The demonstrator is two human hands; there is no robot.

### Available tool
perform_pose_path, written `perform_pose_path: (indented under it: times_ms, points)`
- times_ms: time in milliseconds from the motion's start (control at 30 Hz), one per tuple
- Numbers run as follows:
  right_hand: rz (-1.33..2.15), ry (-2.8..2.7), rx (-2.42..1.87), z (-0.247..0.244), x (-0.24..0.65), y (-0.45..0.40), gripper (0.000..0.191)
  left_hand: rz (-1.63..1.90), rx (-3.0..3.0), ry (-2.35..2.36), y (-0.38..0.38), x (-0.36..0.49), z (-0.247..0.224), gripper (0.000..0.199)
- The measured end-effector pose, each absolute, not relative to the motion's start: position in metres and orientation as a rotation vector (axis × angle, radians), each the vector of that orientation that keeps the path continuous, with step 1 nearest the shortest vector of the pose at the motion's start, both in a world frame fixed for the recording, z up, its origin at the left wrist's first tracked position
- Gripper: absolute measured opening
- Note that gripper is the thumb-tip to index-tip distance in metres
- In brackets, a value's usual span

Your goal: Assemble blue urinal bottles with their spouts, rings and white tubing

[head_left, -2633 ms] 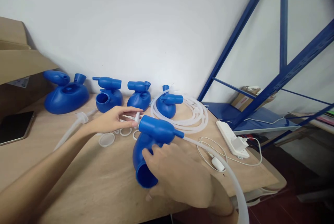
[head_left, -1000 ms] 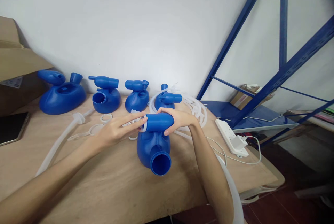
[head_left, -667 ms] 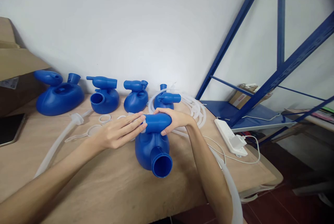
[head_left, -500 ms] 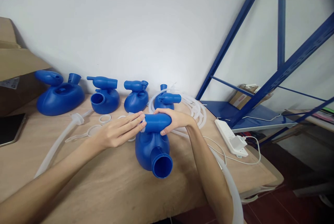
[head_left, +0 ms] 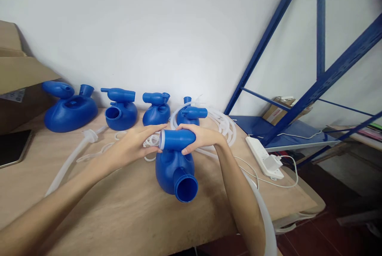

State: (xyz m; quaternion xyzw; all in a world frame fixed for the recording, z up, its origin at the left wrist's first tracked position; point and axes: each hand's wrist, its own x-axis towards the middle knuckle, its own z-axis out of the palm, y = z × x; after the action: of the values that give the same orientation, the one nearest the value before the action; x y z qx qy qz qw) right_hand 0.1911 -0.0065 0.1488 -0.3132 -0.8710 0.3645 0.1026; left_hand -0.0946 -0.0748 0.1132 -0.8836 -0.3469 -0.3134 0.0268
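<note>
My right hand (head_left: pixel 201 138) wraps round a blue tubular plastic piece (head_left: pixel 178 139), its fingers behind and its thumb in front. A white ring (head_left: pixel 162 139) sits at the left end of that piece. My left hand (head_left: pixel 139 142) holds the ring's edge, fingers on top and thumb below, with the palm away from the end. Right under the piece stands a blue urinal-like bottle (head_left: pixel 164 174), its round mouth (head_left: pixel 186 188) facing me. Whether the piece is joined to the bottle is hidden.
Several similar blue bottles (head_left: pixel 71 114) line the wall. A coiled clear hose (head_left: pixel 232 128), another hose (head_left: pixel 68 164) and white rings (head_left: pixel 121 134) lie on the table (head_left: pixel 125 216). A power strip (head_left: pixel 262 156), a cardboard box (head_left: pixel 26 73), a tablet (head_left: pixel 14 148) and blue shelving (head_left: pixel 268 41) flank them.
My left hand has shifted from lying flat against the white-ringed end to holding the ring's edge between fingers and thumb. My right hand keeps its hold on the blue piece.
</note>
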Motion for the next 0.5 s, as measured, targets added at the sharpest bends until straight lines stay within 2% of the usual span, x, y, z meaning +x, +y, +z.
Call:
perform_pose_path:
  times_ms: [167, 267, 333, 433, 500]
  points:
    - [1.002, -2.636, -0.987, 0.161, 0.186, -0.014, 0.068, -0.902, -2.585, -1.132, -0.115, -0.071, 0.131, 0.050]
    - [0.951, -2.664, -1.031, 0.164, 0.185, -0.018, 0.068, -0.693, -2.665, -1.012, -0.142, -0.057, 0.128, 0.050]
    - [0.918, -2.670, -1.100, 0.167, 0.185, -0.023, 0.068, -0.481, -2.676, -0.889, -0.154, -0.049, 0.121, 0.056]
    - [0.835, -2.673, -1.202, 0.170, 0.184, -0.033, 0.070, -0.288, -2.613, -0.818, -0.161, -0.039, 0.109, 0.078]
    - [0.760, -2.662, -1.257, 0.173, 0.182, -0.042, 0.075, -0.244, -2.582, -0.823, -0.162, -0.035, 0.102, 0.080]
